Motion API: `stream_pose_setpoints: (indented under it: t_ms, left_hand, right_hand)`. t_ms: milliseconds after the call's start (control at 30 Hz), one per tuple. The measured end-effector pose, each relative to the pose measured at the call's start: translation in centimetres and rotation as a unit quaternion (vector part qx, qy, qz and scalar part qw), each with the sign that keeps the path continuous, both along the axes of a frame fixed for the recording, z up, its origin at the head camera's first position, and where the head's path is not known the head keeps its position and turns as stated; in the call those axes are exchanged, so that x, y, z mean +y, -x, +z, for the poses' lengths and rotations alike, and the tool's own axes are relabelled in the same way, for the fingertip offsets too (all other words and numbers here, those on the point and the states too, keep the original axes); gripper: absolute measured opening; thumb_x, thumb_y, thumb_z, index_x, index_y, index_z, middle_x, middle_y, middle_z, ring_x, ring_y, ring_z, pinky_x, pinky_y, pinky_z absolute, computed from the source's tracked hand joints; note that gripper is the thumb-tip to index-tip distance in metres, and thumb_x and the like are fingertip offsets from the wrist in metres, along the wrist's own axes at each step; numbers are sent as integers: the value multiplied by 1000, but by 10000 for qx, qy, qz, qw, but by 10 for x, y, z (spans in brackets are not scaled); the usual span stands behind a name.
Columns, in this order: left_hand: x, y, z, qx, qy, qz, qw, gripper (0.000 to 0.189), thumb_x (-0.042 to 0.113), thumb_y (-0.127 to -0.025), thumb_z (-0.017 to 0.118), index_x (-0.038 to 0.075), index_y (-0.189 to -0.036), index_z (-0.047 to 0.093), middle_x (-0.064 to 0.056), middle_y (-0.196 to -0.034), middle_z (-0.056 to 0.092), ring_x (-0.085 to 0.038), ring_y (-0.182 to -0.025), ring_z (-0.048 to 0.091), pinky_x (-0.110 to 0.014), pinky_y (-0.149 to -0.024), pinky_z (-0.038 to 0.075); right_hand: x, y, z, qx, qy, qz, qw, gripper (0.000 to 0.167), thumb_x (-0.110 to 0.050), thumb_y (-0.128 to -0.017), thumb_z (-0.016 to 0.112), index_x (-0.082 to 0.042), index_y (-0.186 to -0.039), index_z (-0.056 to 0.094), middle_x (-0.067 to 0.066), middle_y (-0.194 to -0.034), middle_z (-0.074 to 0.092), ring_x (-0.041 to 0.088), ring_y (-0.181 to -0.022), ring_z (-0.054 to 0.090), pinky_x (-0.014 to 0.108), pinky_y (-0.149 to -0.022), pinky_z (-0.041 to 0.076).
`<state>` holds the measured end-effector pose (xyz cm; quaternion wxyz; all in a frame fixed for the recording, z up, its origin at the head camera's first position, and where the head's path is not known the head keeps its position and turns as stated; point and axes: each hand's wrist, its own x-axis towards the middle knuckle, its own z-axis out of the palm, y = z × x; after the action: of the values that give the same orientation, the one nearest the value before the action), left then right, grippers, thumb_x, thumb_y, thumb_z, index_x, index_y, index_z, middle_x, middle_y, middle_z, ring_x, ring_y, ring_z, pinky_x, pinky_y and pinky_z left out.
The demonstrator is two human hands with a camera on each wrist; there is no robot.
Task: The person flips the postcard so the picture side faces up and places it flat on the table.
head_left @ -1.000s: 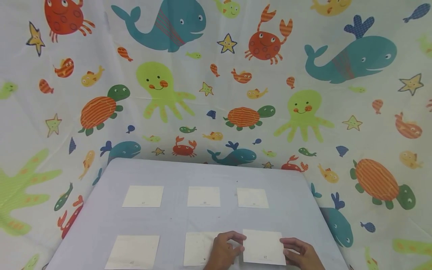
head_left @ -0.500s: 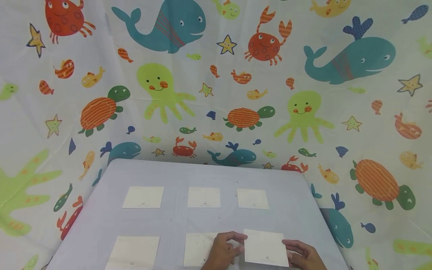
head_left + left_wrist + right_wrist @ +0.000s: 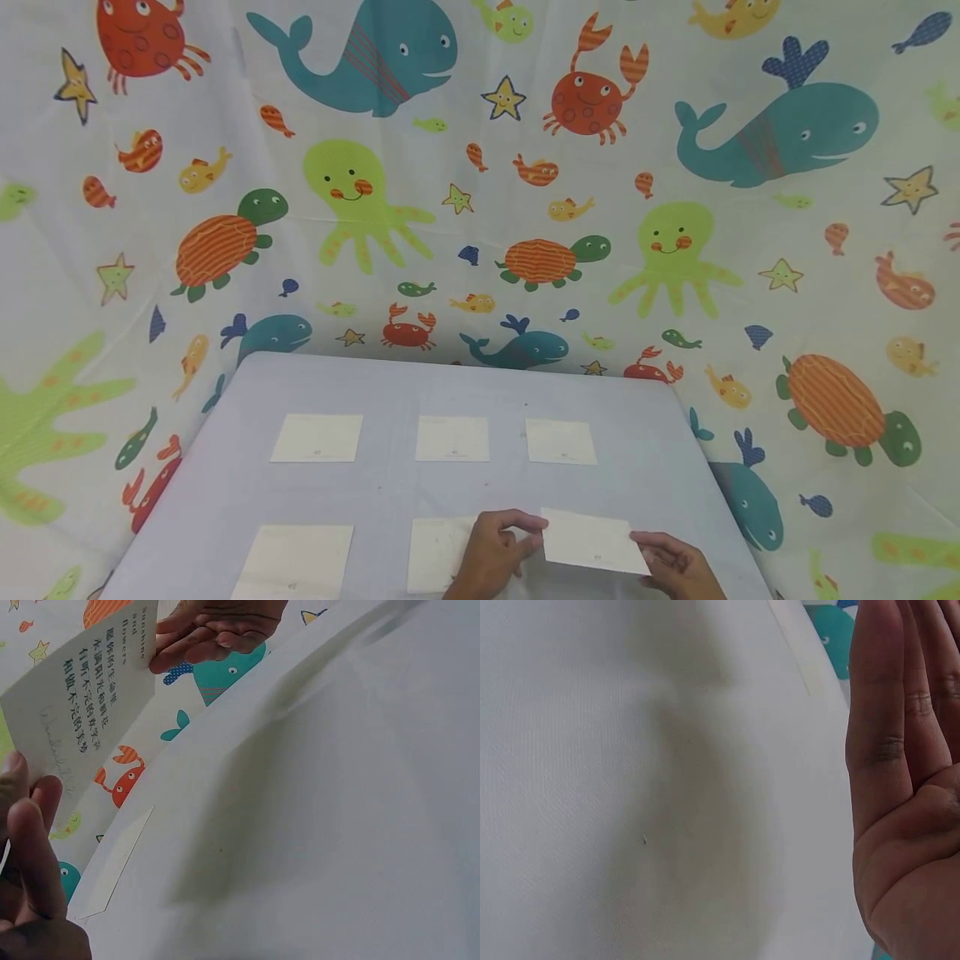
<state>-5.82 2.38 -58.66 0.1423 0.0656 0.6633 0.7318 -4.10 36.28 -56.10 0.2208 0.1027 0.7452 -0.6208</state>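
A white card [image 3: 592,540] is held up off the table between my two hands. My left hand [image 3: 497,546] pinches its left edge between thumb and fingers. At the opposite edge my right hand [image 3: 678,562] grips it near the corner. In the left wrist view the card's other face [image 3: 90,705] shows the printed words "Sunshine and flowers" and lines of Chinese characters. The right wrist view holds only part of the right hand [image 3: 907,787], with the card out of frame. Behind my left hand lies another white card [image 3: 435,550], partly covered.
Three white cards, left [image 3: 317,437], middle [image 3: 452,438] and right [image 3: 561,442], form a back row on the pale table [image 3: 390,492]. Another card [image 3: 294,560] lies at front left. A curtain [image 3: 465,225] printed with sea animals surrounds the table's back and sides.
The held card has tipped, its near edge rising, so it looks shorter in the head view. Both hands keep hold of it and shift only slightly. The other cards stay put.
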Motion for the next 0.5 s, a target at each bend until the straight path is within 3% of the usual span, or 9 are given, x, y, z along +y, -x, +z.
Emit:
stream_pose_setpoints:
  t_ms: [167,367,500]
  left_hand:
    - [0,1,2,-122,22,35,9999,16,23,-93,82,15,-106,83,5,-100,81,-1,-47,52,-16,-45,37]
    - [3,1,6,-77,-17,236,9997,15,23,-93,82,12,-104,83,-3,-91,79,-2,-47,52,-16,-45,37]
    - [4,1,7,57,97,329,9994,17,27,-95,81,12,-102,82,-4,-98,75,0,-51,54,-16,-51,43]
  right_hand:
    - [-4,0,0,-8,-86,-141,9999,51,-33,-104,69,7,-135,65,12,-125,79,24,-106,80,40,-88,65]
    - [-4,1,0,-91,166,-143,9997,41,-27,-103,72,1,-132,70,7,-122,80,20,-107,80,39,-90,64]
    - [-9,0,0,101,-276,-375,9989,43,-28,-103,70,6,-128,68,14,-121,80,22,-105,80,39,-88,64]
